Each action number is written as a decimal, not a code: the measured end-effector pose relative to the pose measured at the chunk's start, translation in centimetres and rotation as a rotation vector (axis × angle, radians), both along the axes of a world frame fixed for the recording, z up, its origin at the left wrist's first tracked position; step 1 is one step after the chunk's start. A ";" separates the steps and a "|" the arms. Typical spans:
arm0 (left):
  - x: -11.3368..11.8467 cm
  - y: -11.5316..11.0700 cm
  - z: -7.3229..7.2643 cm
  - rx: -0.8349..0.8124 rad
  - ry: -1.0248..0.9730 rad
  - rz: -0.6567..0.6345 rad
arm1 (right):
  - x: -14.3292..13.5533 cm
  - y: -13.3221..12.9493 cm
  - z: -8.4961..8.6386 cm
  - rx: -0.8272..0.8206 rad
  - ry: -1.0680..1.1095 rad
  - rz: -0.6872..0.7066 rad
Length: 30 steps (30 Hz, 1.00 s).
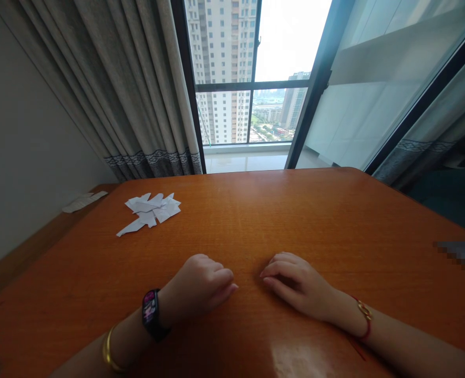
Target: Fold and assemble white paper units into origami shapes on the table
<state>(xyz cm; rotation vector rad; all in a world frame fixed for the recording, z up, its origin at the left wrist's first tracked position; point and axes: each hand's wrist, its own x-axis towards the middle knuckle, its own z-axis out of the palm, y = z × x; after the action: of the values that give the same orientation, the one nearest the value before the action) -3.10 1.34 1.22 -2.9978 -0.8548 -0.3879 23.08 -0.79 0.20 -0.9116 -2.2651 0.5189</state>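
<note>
At the lower centre of the frame, the left hand [198,283] is held over the wooden table [232,220], its fingers folded in like a loose fist (whether anything is tucked inside, I cannot tell). A dark smartwatch [151,315] with a lit screen circles that wrist, and a gold bangle [108,352] sits further up the forearm. Well apart from it, lower right of centre, the right hand [297,283] has its fingers loosely bent, with a gap between thumb and forefinger; nothing shows in that gap. A red cord bracelet [365,315] with a gold piece rings its wrist. The white paper pieces [147,206] lie overlapping in a pile on the table, left of centre, clear of both hands and nearer the left one. A grey curtain [137,89] hangs at upper left, beside the window [251,85].
</note>
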 end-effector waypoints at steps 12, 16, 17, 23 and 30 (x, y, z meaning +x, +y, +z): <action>0.0 0.0 -0.1 -0.014 -0.007 -0.006 | -0.1 0.0 0.1 -0.009 -0.011 0.007; 0.0 0.1 -0.2 -0.022 0.008 0.000 | -0.1 0.0 0.1 -0.010 -0.017 0.017; 0.0 0.1 -0.2 -0.023 0.010 0.002 | 0.0 0.0 0.0 -0.008 -0.022 0.017; 0.1 0.1 -0.1 -0.022 0.010 -0.001 | 0.0 0.0 0.0 -0.011 -0.042 0.009; 0.0 0.0 -0.2 -0.025 0.029 0.006 | 0.0 0.0 0.1 -0.017 -0.024 0.011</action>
<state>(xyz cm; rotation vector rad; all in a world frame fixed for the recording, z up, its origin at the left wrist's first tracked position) -3.12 1.34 1.03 -3.0145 -0.8730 -0.3351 23.03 -0.77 0.25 -0.9191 -2.2911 0.5352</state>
